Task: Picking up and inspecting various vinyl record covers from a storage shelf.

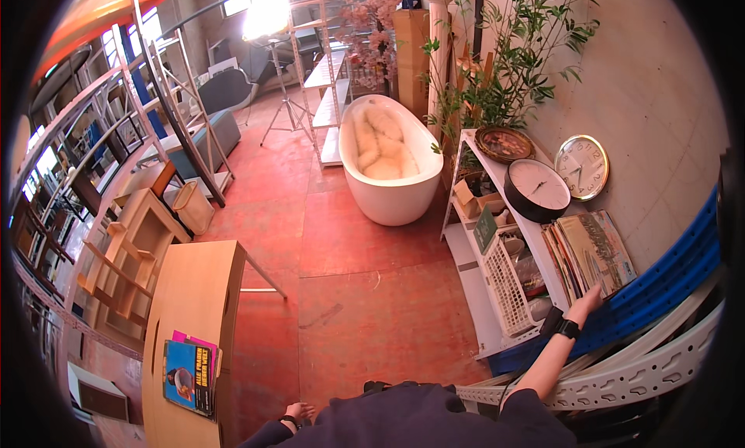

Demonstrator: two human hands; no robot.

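Note:
My right hand [585,308], with a dark band on the wrist, reaches to the near end of a leaning row of record sleeves or large magazines [602,253]. Its fingers meet the lower edge of the front one; whether they grip it is hard to see. The row rests on the top of a white metal shelf [492,168]. Low beside my body hangs my left hand [300,412], fingers loosely apart and nothing visible in it. Left of it, a small stack of similar printed sleeves [189,378] lies on a light wooden desk [189,285].
A black-rimmed clock [538,186], a gold-rimmed clock [582,167] and an oval framed picture [505,144] occupy the shelf's far part. Below is a white plastic basket [509,285]. Blue metal beams [657,279] lie at right. Ahead stands a white bathtub [393,197] on red flooring [372,308].

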